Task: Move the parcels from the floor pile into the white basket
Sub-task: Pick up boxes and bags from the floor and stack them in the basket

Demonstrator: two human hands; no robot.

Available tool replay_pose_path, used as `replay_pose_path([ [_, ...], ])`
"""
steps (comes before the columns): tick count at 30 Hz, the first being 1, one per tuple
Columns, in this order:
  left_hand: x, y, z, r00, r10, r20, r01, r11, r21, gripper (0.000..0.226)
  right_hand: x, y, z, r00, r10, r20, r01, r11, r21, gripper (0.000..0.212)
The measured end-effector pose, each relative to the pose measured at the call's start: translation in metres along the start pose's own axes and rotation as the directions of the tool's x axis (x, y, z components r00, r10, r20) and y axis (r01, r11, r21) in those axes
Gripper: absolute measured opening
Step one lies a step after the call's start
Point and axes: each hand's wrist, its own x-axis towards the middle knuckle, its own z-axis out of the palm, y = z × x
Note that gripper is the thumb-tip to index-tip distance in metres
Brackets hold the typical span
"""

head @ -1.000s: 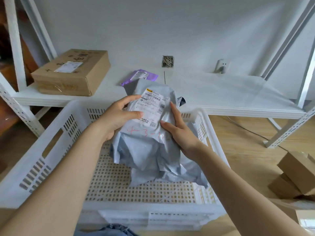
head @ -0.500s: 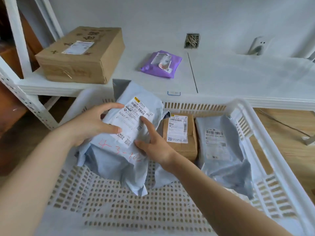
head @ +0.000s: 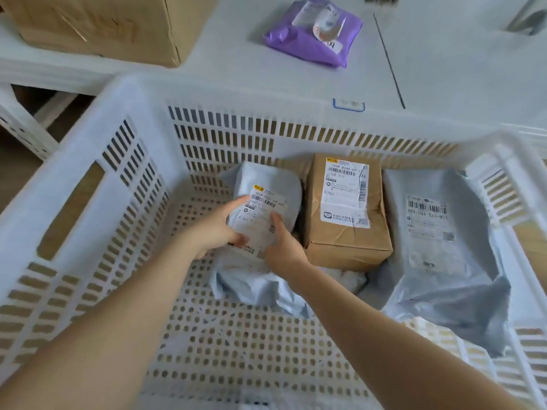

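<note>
Placing step was underway: left hand (head: 216, 229) and right hand (head: 282, 247) both gripped the grey mailer (head: 260, 232), low inside the white basket (head: 97, 161), just left of the brown box (head: 344, 211); next move likely called for releasing it

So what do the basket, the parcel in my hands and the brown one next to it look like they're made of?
White basket: rigid moulded plastic, fairly matte, judging by its slotted walls and perforated floor.
Grey parcel, held by the left hand and right hand: thin plastic film mailer, soft sheen; it crumples and folds.
Brown parcel: matte kraft paper or cardboard, creased, with a glossy white label.
</note>
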Motion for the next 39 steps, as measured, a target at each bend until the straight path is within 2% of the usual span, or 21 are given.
replay_pose_path([
  [6, 0.013, -0.003, 0.007, 0.998, -0.042, -0.055, 0.049, 0.988, 0.145, 0.094, 0.011, 0.007, 0.014, 0.998, 0.051, -0.024, -0.054, 0.989, -0.134, 0.074],
  [10, 0.014, 0.005, 0.012, 0.989, -0.030, -0.144, 0.078, 0.936, 0.344, 0.091, -0.008, 0.014, 0.015, 0.999, 0.028, 0.028, -0.020, 0.969, -0.245, 0.069],
  [16, -0.010, 0.021, 0.025, 0.982, -0.067, -0.174, 0.164, 0.756, 0.634, 0.073, -0.056, 0.033, -0.015, 0.974, -0.041, 0.223, 0.102, 0.957, -0.270, 0.064],
  [19, -0.031, 0.037, 0.033, 0.972, -0.097, -0.212, 0.207, 0.774, 0.598, 0.055, -0.080, 0.043, -0.045, 0.967, -0.049, 0.249, 0.125, 0.946, -0.300, 0.057],
  [23, -0.054, 0.076, 0.050, 0.985, 0.001, -0.173, 0.113, 0.755, 0.646, 0.021, -0.116, 0.049, -0.089, 0.986, -0.079, 0.148, 0.123, 0.939, -0.320, 0.044],
  [26, -0.069, 0.114, 0.065, 0.986, 0.055, -0.156, 0.065, 0.741, 0.669, 0.015, -0.146, 0.051, -0.122, 0.987, -0.143, 0.071, 0.160, 0.901, -0.402, 0.020],
  [29, -0.087, 0.153, 0.083, 0.984, 0.122, -0.132, -0.004, 0.748, 0.663, 0.006, -0.178, 0.057, -0.155, 0.986, -0.163, -0.016, 0.135, 0.861, -0.490, 0.023],
  [31, -0.098, 0.178, 0.099, 0.979, 0.171, -0.111, -0.049, 0.724, 0.688, 0.016, -0.197, 0.068, -0.179, 0.980, -0.179, -0.090, 0.113, 0.866, -0.488, 0.028],
  [34, -0.111, 0.210, 0.128, 0.970, 0.227, -0.084, -0.105, 0.706, 0.701, 0.019, -0.225, 0.090, -0.217, 0.953, -0.174, -0.249, 0.082, 0.937, -0.339, 0.017],
  [39, -0.121, 0.249, 0.188, 0.955, 0.296, -0.022, -0.199, 0.695, 0.691, 0.022, -0.260, 0.133, -0.282, 0.886, -0.140, -0.441, 0.034, 0.971, -0.238, 0.007],
])
